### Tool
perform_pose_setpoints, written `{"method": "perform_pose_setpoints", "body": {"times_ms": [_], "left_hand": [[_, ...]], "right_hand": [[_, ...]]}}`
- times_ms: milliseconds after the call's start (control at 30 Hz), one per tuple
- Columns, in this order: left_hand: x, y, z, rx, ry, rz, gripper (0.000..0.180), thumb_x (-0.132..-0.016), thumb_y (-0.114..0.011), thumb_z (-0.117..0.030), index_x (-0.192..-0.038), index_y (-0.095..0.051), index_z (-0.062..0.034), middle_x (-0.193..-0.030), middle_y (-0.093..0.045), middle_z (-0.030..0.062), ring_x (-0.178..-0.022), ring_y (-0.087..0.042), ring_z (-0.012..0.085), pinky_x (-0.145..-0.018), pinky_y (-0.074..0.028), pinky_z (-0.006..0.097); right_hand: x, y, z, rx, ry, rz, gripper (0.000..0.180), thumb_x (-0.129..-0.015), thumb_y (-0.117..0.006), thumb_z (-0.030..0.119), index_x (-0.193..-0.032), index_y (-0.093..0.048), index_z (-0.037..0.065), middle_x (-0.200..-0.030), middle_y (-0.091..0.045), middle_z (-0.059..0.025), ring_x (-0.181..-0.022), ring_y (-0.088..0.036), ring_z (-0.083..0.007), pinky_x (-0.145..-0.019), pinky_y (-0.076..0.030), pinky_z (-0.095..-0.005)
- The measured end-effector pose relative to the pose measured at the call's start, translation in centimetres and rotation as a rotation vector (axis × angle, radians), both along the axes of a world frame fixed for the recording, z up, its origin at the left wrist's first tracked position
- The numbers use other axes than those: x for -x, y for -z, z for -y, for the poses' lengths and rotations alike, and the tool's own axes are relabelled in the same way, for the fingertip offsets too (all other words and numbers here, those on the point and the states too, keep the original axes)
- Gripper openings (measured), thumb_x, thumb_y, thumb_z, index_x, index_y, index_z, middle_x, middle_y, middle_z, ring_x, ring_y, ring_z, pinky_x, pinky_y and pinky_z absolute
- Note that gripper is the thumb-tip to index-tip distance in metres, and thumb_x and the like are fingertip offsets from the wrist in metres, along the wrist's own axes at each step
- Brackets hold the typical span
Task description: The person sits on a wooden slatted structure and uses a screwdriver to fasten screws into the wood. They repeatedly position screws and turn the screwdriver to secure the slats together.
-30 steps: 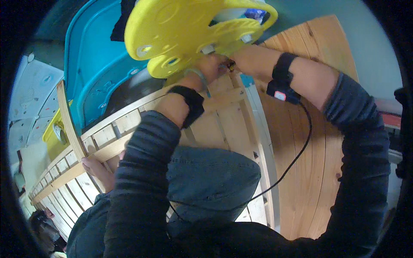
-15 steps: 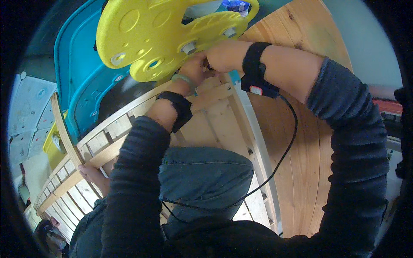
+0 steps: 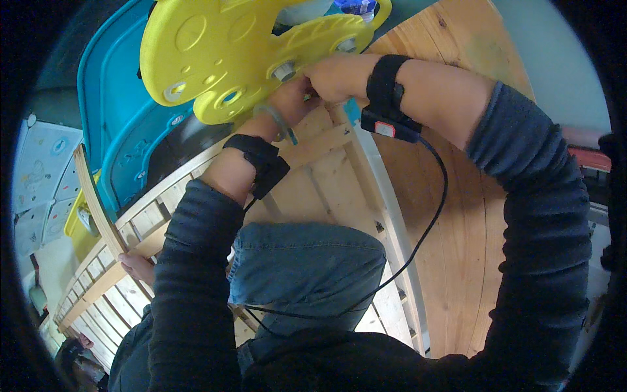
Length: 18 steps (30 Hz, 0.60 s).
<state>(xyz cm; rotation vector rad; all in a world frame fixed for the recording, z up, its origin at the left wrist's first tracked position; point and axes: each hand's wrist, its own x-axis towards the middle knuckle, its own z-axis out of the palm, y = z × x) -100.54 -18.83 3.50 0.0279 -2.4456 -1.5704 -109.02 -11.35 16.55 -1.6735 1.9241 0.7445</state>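
My left hand (image 3: 292, 99) and my right hand (image 3: 330, 77) meet at the far corner of a pale wooden slatted frame (image 3: 318, 145). Just above and beside them stands a yellow plastic panel (image 3: 228, 55) with grey round knobs. Both hands have their fingers curled in close together; what is between them is hidden. A pale greenish bracelet (image 3: 282, 123) circles my left wrist. Black straps with small boxes sit on both forearms, and a black cable (image 3: 439, 219) runs from the right one.
A blue plastic panel (image 3: 108, 98) stands at the far left, near an upright wooden post (image 3: 98, 199). Wooden boards (image 3: 450, 261) lie to the right. My bent knee (image 3: 307, 261) rests over the slats. A bare foot, it seems, touches the frame's left rail.
My left forearm has swung a little left and the wrist has turned, with the bracelet's end now hanging down. The right hand has risen slightly; both hands stay at the corner.
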Motion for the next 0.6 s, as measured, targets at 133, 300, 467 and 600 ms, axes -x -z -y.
{"method": "perform_pose_setpoints", "body": {"times_ms": [133,300,467,600], "left_hand": [[0.3,-0.5,0.5,0.161,0.016,0.131,0.032,-0.075,-0.073,-0.02,-0.103,-0.063,-0.0065,-0.103,-0.066,0.0141,-0.092,-0.062,0.0331,-0.082,-0.05,0.038],[0.1,-0.2,-0.8,0.257,-0.137,-0.116,0.035,-0.075,-0.072,-0.022,-0.106,-0.063,-0.0088,-0.099,-0.066,0.0138,-0.091,-0.061,0.0339,-0.082,-0.049,0.04],[0.1,-0.1,-0.8,0.228,-0.039,0.015,0.037,-0.071,-0.075,-0.021,-0.103,-0.061,-0.0073,-0.099,-0.065,0.0143,-0.094,-0.06,0.0335,-0.083,-0.048,0.041],[-0.1,-0.1,-1.3,0.228,-0.123,0.056,0.04,-0.07,-0.075,-0.021,-0.105,-0.06,-0.006,-0.101,-0.064,0.0164,-0.094,-0.06,0.0339,-0.083,-0.048,0.042]], "right_hand": [[-0.2,-0.1,-0.3,0.111,0.05,-0.004,0.023,-0.075,-0.057,0.016,-0.089,-0.071,0.004,-0.096,-0.067,-0.0169,-0.088,-0.064,-0.0347,-0.075,-0.051,-0.0434],[0.0,-0.8,-0.3,0.025,0.026,-0.102,0.022,-0.077,-0.057,0.017,-0.09,-0.071,0.004,-0.097,-0.067,-0.0166,-0.089,-0.064,-0.0351,-0.077,-0.051,-0.0441],[-1.0,-0.2,-0.2,0.188,0.098,-0.031,0.021,-0.077,-0.058,0.017,-0.088,-0.071,0.005,-0.097,-0.067,-0.0157,-0.09,-0.064,-0.0341,-0.077,-0.051,-0.0443],[-0.8,-0.9,-0.2,-0.049,0.045,-0.094,0.023,-0.077,-0.057,0.018,-0.09,-0.071,0.005,-0.098,-0.067,-0.0157,-0.091,-0.064,-0.0348,-0.077,-0.051,-0.0445]]}}
